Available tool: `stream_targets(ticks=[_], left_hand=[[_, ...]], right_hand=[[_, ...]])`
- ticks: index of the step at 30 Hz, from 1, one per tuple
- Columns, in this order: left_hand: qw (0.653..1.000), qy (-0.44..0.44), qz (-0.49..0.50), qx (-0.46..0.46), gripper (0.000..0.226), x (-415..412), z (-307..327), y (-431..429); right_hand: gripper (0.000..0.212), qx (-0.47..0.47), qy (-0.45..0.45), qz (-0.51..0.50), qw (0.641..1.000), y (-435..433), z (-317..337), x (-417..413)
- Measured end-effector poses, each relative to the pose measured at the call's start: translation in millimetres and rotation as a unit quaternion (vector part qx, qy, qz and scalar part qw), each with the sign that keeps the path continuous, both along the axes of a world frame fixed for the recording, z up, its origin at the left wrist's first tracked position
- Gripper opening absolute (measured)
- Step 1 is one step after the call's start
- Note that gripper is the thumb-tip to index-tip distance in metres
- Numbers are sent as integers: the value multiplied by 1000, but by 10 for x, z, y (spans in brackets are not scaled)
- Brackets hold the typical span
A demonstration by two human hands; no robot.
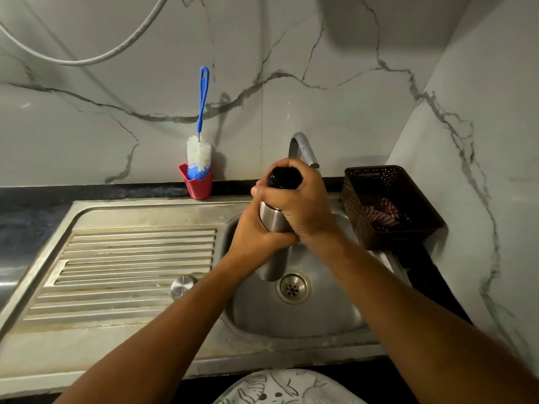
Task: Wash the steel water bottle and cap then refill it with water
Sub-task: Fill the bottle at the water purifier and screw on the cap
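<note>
Head view: steel water bottle held over the sink.
Left hand: wrapped round the bottle body.
Right hand: clamped on the black cap.

Black cap, steel-grey bottle, red cup

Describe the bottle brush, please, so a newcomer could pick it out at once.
Find the steel sink and its ribbed drainboard on the left. Behind the drainboard's far edge, against the marble wall, sits a red cup, and the bottle brush stands bristles-down in it. Unlike the grey tap and brown basket further right, it has white-and-blue bristles and a long blue handle.
</note>
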State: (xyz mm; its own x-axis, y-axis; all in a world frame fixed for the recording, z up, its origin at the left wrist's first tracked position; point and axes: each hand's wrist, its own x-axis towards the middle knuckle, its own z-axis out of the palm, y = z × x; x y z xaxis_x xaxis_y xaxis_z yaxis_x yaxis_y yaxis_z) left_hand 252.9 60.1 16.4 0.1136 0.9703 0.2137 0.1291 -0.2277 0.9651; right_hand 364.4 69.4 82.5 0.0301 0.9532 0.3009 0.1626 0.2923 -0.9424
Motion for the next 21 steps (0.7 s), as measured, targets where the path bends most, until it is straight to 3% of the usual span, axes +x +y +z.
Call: stream_targets(ticks=[2,4,6,9,10,12,15,21], left_hand=[[999,15,29,34,78,75,-27,-35],[998,18,41,37,73,95,-62,-57],[1000,1,25,5,68,17,-48,-54],[998,6,-63,-26,66,-159,40,14],[996,17,-85,-32,67,-185,72,31],[994,17,-100,-37,66,-180,119,38],[997,3,-73,-22,60,-128,116,0],[999,-18,13,28,68,-1,-12,-101]], right_hand=[[34,-18,-3,-123,992,-67,-90,-169],[40,-31,-9,-141,989,-100,-92,-212],[43,-43,-30,-12,999,-28,-28,-54],[67,-79,-59,228,969,101,147,251],[74,-95,-60,264,958,125,199,305],[59,-87,-55,282,954,134,250,314],[29,-41,-33,221,974,85,189,181],[25,-1,11,32,999,-11,-54,-46]])
